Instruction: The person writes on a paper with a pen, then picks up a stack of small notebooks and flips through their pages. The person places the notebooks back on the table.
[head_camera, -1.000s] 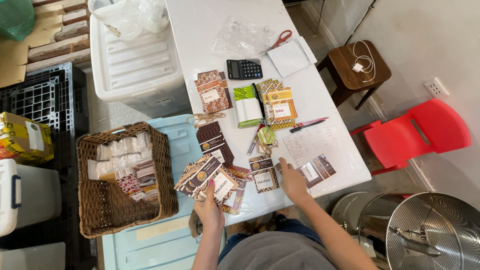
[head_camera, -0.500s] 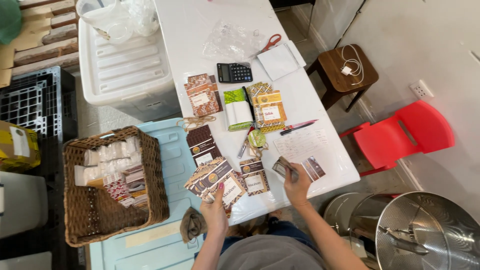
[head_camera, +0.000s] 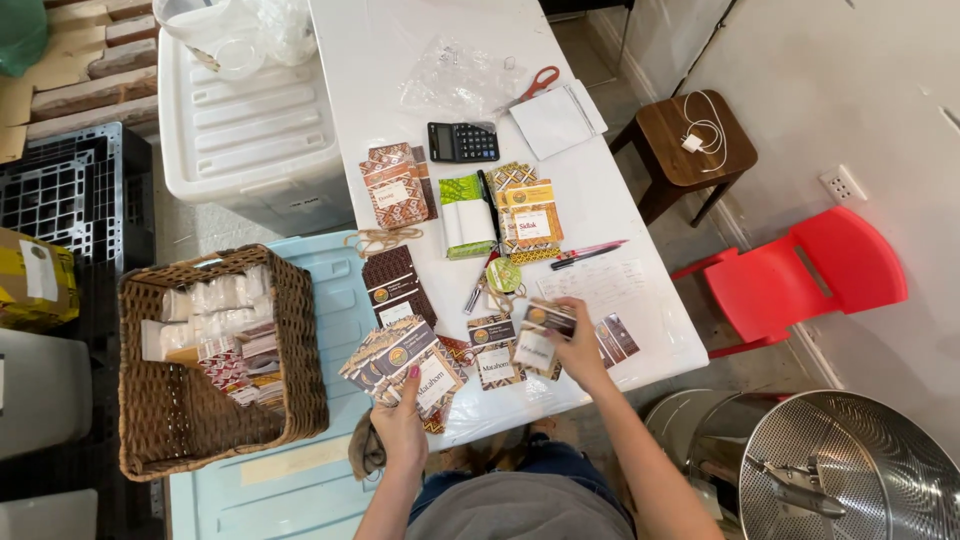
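Fingers (head_camera: 578, 318) apparently on packet (head_camera: 548, 318), near pens (head_camera: 585, 253), basket (head_camera: 300, 330).

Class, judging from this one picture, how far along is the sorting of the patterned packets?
Done: several groups lie sorted on the white table, including a brown stack and a green packet. In hand: the left hand holds a fanned bundle; the right hand lifts one packet. Left: more wrapped pieces fill the wicker basket.

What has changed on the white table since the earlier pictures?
The right hand rose from the paper sheet and took up a small packet. The left hand keeps its fan of packets. The calculator and basket have not moved.
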